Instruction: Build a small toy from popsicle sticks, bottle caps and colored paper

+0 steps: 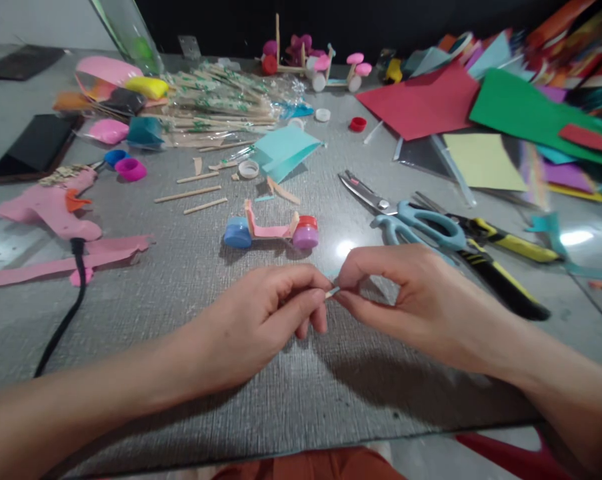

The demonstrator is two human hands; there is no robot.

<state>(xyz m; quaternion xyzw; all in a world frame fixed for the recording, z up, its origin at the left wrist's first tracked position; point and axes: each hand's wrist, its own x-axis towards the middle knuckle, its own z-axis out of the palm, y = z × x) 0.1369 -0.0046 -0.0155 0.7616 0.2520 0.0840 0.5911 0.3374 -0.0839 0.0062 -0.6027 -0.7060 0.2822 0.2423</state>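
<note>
Close to the table's front, my left hand pinches a short, thin wooden stick between thumb and forefinger. A light-blue strip covers part of this stick. My right hand has thumb and forefinger closed on the blue-covered end, with the fingertips of both hands almost meeting. Just beyond them stands a small toy scooter with a pink strip body and bottle-cap wheels in blue, red and purple. Blue-handled scissors lie beyond my right hand, beside yellow-and-black pliers.
A pink glue gun with a black cord lies left. Wooden sticks, loose caps and a folded light-blue sheet are mid-table. Bagged sticks and more toy vehicles are behind; coloured sheets cover the right back.
</note>
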